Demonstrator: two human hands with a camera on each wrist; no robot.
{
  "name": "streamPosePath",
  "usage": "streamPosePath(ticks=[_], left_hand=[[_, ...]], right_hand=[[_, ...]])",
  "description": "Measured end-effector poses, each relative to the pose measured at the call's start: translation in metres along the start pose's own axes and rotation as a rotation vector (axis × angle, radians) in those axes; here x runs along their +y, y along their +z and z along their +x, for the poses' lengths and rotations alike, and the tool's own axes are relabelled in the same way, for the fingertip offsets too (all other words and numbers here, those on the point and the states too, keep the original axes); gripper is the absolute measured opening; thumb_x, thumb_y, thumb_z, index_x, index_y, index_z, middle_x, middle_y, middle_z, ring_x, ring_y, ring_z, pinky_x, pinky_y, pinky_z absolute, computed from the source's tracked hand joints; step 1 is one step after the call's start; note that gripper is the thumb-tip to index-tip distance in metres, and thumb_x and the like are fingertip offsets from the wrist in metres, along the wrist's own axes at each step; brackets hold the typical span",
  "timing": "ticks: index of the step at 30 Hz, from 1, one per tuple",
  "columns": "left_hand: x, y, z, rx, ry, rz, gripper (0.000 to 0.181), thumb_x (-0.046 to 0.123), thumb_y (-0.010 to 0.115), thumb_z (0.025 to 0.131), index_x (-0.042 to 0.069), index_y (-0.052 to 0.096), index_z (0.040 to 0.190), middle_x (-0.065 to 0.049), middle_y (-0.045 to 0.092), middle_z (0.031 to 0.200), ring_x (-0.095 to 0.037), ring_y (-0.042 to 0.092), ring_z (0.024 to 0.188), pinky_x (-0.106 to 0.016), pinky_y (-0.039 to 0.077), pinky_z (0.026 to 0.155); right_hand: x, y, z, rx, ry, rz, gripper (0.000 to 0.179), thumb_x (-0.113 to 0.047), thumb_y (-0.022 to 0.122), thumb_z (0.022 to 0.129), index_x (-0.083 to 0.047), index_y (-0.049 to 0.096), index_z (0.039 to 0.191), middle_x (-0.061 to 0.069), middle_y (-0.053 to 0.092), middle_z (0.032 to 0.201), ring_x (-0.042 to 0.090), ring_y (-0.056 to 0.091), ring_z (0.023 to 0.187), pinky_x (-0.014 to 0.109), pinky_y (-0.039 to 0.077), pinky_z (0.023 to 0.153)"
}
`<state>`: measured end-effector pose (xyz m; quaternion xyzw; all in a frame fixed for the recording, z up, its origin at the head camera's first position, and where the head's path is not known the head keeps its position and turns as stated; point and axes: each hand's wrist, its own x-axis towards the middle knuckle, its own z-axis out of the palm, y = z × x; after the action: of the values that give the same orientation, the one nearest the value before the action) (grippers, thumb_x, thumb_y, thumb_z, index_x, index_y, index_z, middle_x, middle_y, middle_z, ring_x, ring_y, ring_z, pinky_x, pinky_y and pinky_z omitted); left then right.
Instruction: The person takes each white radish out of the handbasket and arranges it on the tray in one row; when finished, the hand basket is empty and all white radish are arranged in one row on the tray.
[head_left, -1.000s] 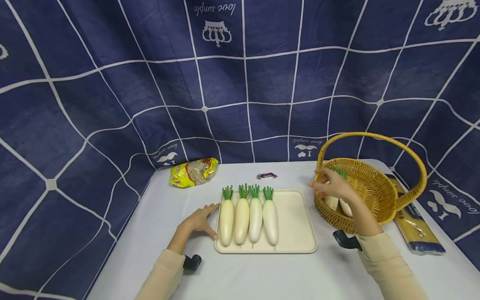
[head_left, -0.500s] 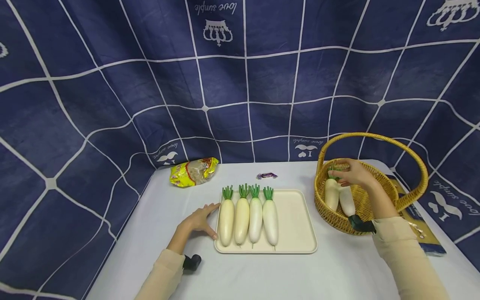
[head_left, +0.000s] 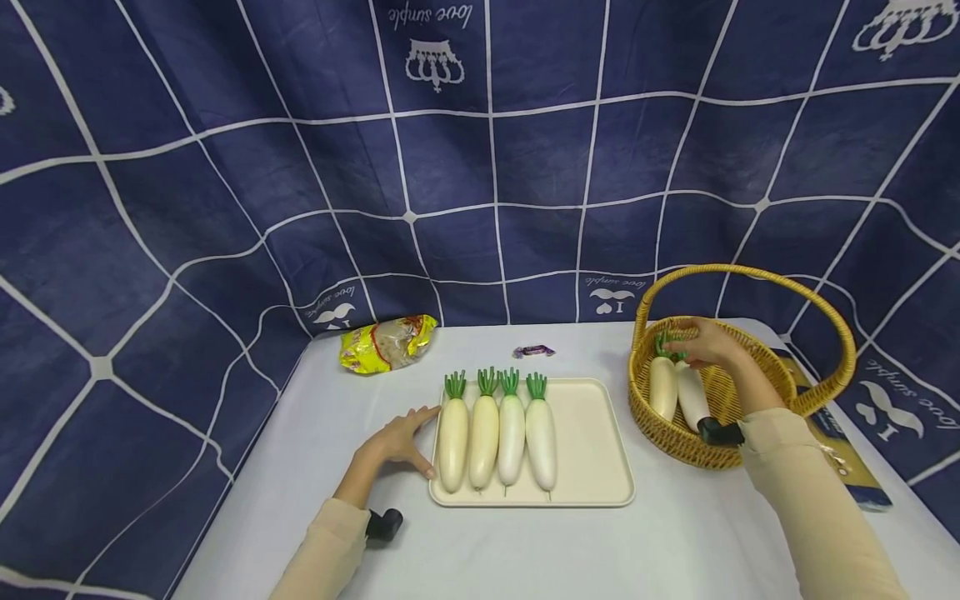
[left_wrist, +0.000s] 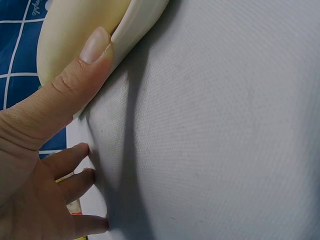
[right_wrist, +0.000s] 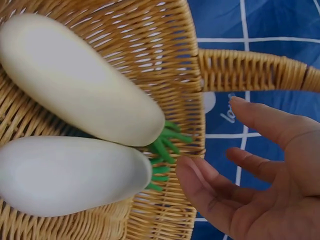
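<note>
In the head view, my left hand [head_left: 397, 440] rests at the left side of a cream tray [head_left: 596, 442], fingers spread. Its thumb [left_wrist: 82, 72] lies over the tray rim by the nearest white radish [head_left: 453, 446]. Several white radishes with green tops lie side by side in that tray. My right hand [head_left: 708, 343] is over the far part of a wicker basket [head_left: 738, 358], beside the green tops of a cream radish [head_left: 663, 389] and a whiter radish [head_left: 692, 393]. In the right wrist view its fingers are loosely bent, with nothing between them.
The basket's tall arched handle [head_left: 750, 271] rises over the basket. A dark and gold packet [head_left: 855, 475] lies partly behind the basket. Toward the back are a yellow snack bag [head_left: 388, 344] and a small purple wrapped candy [head_left: 533, 351]. A blue checked cloth [head_left: 525, 167] hangs behind.
My right hand has moved right from the basket's left rim to over the green tops inside. The two radishes there are more fully visible. My left hand stays at the tray.
</note>
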<state>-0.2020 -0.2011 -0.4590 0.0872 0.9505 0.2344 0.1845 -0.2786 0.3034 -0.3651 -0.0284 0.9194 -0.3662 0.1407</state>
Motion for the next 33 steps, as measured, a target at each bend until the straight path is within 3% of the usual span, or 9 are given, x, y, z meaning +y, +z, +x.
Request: streamPosePath(ticks=[4, 7, 10, 13, 18, 22, 25, 33], left_hand=[[0.000, 0.000, 0.000, -0.002, -0.002, 0.001, 0.112, 0.030, 0.091, 0.049, 0.013, 0.036, 0.145, -0.020, 0.031, 0.149, -0.045, 0.022, 0.137, -0.065, 0.021, 0.108], [-0.001, 0.000, 0.000, -0.001, -0.002, -0.004, 0.112, 0.029, 0.091, 0.049, 0.012, 0.037, 0.145, -0.020, 0.031, 0.149, -0.045, 0.022, 0.137, -0.064, 0.021, 0.108], [-0.001, 0.000, 0.000, 0.001, 0.001, -0.006, 0.112, 0.029, 0.092, 0.048, 0.012, 0.037, 0.145, -0.021, 0.031, 0.149, -0.045, 0.023, 0.137, -0.064, 0.021, 0.108], [-0.001, 0.000, 0.001, 0.000, 0.002, -0.005, 0.112, 0.029, 0.091, 0.049, 0.012, 0.037, 0.145, -0.021, 0.031, 0.149, -0.045, 0.022, 0.137, -0.064, 0.021, 0.108], [-0.001, 0.001, 0.002, -0.001, -0.010, -0.008, 0.113, 0.030, 0.091, 0.048, 0.013, 0.036, 0.145, -0.019, 0.031, 0.150, -0.044, 0.022, 0.138, -0.064, 0.021, 0.108], [-0.002, 0.001, 0.003, 0.002, -0.013, -0.008, 0.113, 0.031, 0.092, 0.047, 0.013, 0.037, 0.145, -0.019, 0.031, 0.150, -0.043, 0.022, 0.138, -0.064, 0.020, 0.109], [-0.002, 0.000, 0.003, 0.001, -0.009, -0.005, 0.113, 0.031, 0.092, 0.048, 0.013, 0.037, 0.145, -0.019, 0.031, 0.150, -0.044, 0.022, 0.138, -0.064, 0.020, 0.109], [-0.001, 0.000, 0.003, -0.006, -0.017, -0.006, 0.114, 0.031, 0.092, 0.048, 0.014, 0.036, 0.146, -0.019, 0.030, 0.150, -0.044, 0.021, 0.138, -0.064, 0.020, 0.108]], right_hand=[[0.006, 0.001, 0.006, -0.003, 0.023, -0.002, 0.073, -0.023, 0.060, 0.092, 0.017, 0.022, 0.138, 0.018, 0.055, 0.088, 0.018, 0.056, 0.065, 0.036, 0.055, 0.066], [0.011, 0.002, 0.009, -0.013, 0.030, 0.000, 0.069, -0.022, 0.059, 0.092, 0.016, 0.023, 0.138, 0.009, 0.050, 0.073, 0.016, 0.051, 0.059, 0.035, 0.052, 0.062], [0.017, 0.003, 0.011, -0.007, 0.024, -0.020, 0.068, -0.020, 0.059, 0.091, 0.016, 0.024, 0.137, 0.018, 0.051, 0.083, 0.020, 0.051, 0.063, 0.037, 0.052, 0.063], [0.023, 0.001, 0.012, -0.024, 0.036, -0.027, 0.068, -0.016, 0.058, 0.090, 0.016, 0.023, 0.138, 0.034, 0.044, 0.110, 0.034, 0.056, 0.079, 0.045, 0.054, 0.072], [0.037, -0.001, 0.014, -0.117, 0.078, 0.005, 0.068, -0.010, 0.055, 0.090, 0.016, 0.017, 0.140, 0.043, 0.030, 0.129, 0.050, 0.049, 0.105, 0.051, 0.052, 0.083], [0.045, -0.001, 0.014, -0.162, 0.096, 0.037, 0.069, -0.008, 0.057, 0.087, 0.016, 0.019, 0.140, 0.043, 0.026, 0.133, 0.043, 0.054, 0.101, 0.048, 0.054, 0.081], [0.050, -0.001, 0.015, -0.181, 0.127, 0.060, 0.069, -0.009, 0.059, 0.086, 0.015, 0.022, 0.139, 0.041, 0.031, 0.129, 0.034, 0.058, 0.094, 0.044, 0.055, 0.078], [0.058, -0.001, 0.017, -0.201, 0.194, 0.129, 0.073, -0.013, 0.063, 0.086, 0.012, 0.021, 0.141, 0.039, 0.039, 0.122, 0.035, 0.061, 0.092, 0.044, 0.056, 0.076]])
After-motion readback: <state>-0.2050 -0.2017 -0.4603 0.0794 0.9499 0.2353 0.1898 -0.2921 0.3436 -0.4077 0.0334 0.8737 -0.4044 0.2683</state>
